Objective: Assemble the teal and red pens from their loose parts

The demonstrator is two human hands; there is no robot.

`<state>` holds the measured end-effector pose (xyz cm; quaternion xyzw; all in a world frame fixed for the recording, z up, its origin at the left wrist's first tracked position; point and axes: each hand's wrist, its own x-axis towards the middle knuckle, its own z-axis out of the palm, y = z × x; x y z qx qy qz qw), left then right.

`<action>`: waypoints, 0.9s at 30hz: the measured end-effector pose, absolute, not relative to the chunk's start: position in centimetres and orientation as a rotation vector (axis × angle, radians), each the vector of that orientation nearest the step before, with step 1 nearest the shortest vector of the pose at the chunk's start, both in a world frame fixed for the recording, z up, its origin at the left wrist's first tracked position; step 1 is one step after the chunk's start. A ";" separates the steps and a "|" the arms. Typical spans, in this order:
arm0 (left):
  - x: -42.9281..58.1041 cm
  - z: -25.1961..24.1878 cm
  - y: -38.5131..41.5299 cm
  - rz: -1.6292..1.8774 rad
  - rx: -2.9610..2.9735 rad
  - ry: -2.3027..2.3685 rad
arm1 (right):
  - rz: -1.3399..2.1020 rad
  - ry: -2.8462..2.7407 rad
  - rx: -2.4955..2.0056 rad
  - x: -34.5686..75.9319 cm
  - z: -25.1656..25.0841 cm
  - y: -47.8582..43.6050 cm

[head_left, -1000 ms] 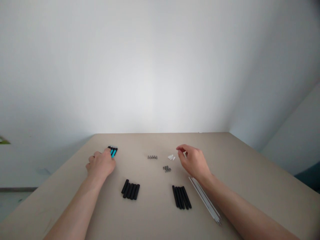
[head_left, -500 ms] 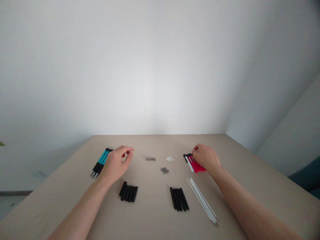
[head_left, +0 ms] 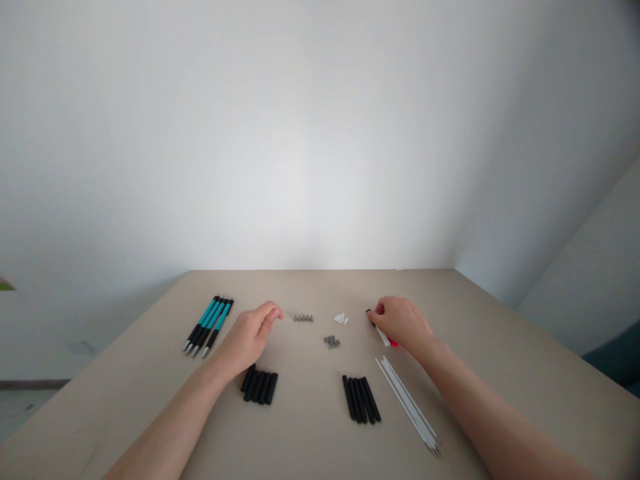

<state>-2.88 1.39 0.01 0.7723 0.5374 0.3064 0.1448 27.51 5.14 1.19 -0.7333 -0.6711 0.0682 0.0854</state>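
Note:
My left hand point(head_left: 254, 333) is held over the table with thumb and fingertips pinched together. Anything between them is too small to make out. Just right of its fingertips lies a row of small metal cone-shaped pieces point(head_left: 303, 319). My right hand point(head_left: 403, 323) reaches to a white pen barrel point(head_left: 383, 337) with a black top, its fingertips closed at that top end. The same hand covers most of the red pen barrels point(head_left: 393, 343), so only a bit of red shows.
Several blue-and-black pens point(head_left: 210, 323) lie at the left. Small white pieces point(head_left: 341, 319) and small grey metal pieces point(head_left: 331, 342) sit mid-table. Nearer are two groups of black tubes, left point(head_left: 261, 385) and right point(head_left: 361, 400), and thin white refills point(head_left: 410, 407). A wall point(head_left: 320, 167) stands behind.
My left hand has moved right, away from the blue pens and closer to the metal cones, its fingers now pinched closer. My right hand has shifted left from the red barrels onto the white one.

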 end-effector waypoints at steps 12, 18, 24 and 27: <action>-2.4 0.5 1.0 0.879 2.289 1.545 | 0.189 -2.071 -2.124 26.3 1.1 4.5; -1.8 0.8 0.6 0.948 2.292 1.464 | 0.137 -2.137 -1.960 25.3 1.7 3.5; -1.2 1.0 -0.2 0.937 2.327 1.264 | 0.112 -2.370 -1.244 22.6 2.4 1.2; -0.6 1.2 -0.6 0.846 2.356 1.156 | 0.123 -2.414 -0.837 21.5 2.1 0.6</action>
